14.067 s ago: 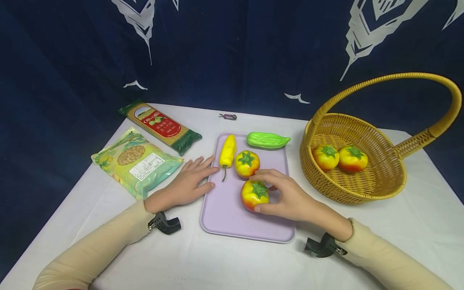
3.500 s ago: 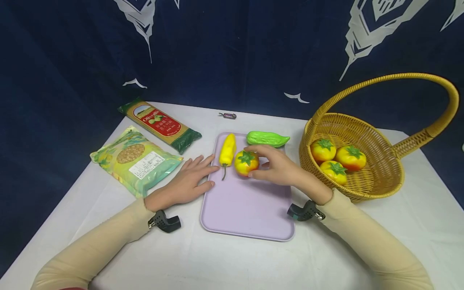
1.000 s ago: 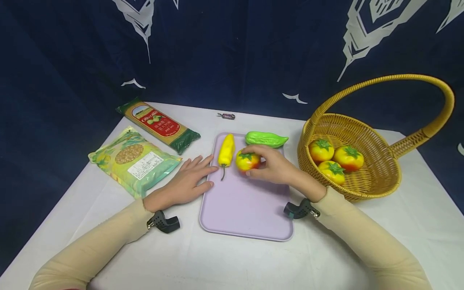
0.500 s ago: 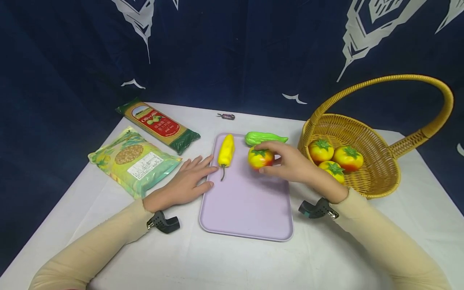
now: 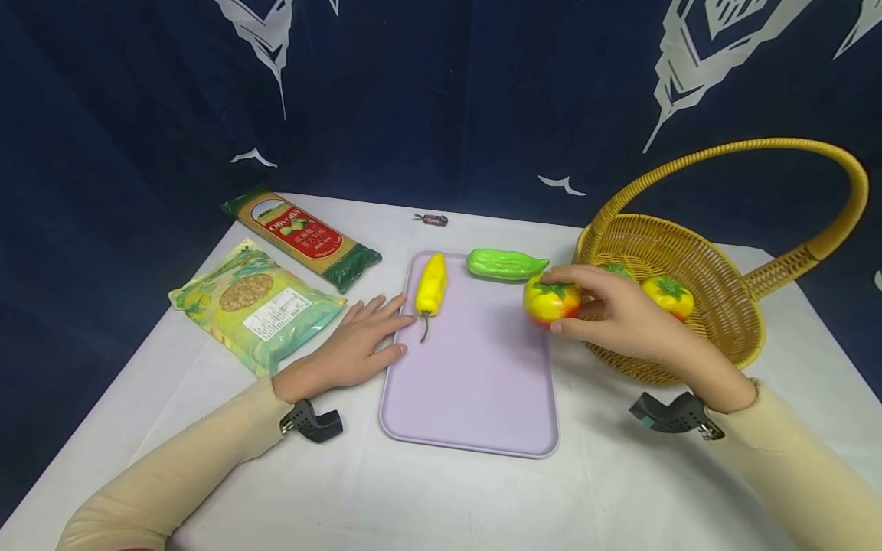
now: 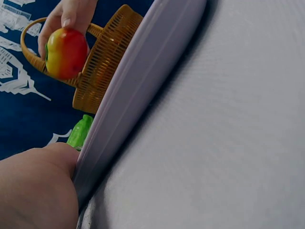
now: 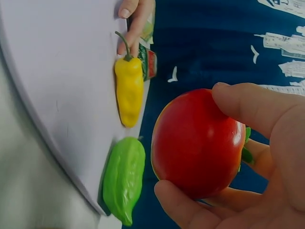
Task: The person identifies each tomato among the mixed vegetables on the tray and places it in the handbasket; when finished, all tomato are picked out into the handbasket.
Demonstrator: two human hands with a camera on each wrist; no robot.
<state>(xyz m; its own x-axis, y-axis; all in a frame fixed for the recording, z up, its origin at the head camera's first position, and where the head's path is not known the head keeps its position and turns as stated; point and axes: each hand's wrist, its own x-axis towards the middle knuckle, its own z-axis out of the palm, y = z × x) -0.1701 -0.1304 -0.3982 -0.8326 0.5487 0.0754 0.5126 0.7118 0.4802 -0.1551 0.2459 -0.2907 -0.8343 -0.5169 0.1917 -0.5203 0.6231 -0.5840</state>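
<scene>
My right hand (image 5: 613, 310) holds a red-and-yellow tomato (image 5: 547, 301) with a green leafy top, thumb on one side and fingers on the other. It is raised over the right edge of the lilac tray (image 5: 468, 398); in the right wrist view the tomato (image 7: 195, 143) hangs clear of the tray. My left hand (image 5: 361, 344) lies flat with fingers spread, fingertips at the tray's left rim. On the tray lie a yellow pepper (image 5: 430, 287) and, at the far edge, a green pepper (image 5: 506, 264). The wicker basket (image 5: 723, 287) shows one tomato (image 5: 670, 295) plainly; my right hand covers others.
The basket's tall arched handle (image 5: 730, 145) rises at the right. Left of the tray lie a green-yellow bag (image 5: 258, 306) and a pasta packet (image 5: 303, 237). A small wrapped sweet (image 5: 432, 220) lies behind the tray, before a dark blue curtain (image 5: 413, 99).
Another tomato went into the basket earlier. Over the last second my right hand has lifted the last tray tomato and carried it right toward the basket. My left hand has stayed put.
</scene>
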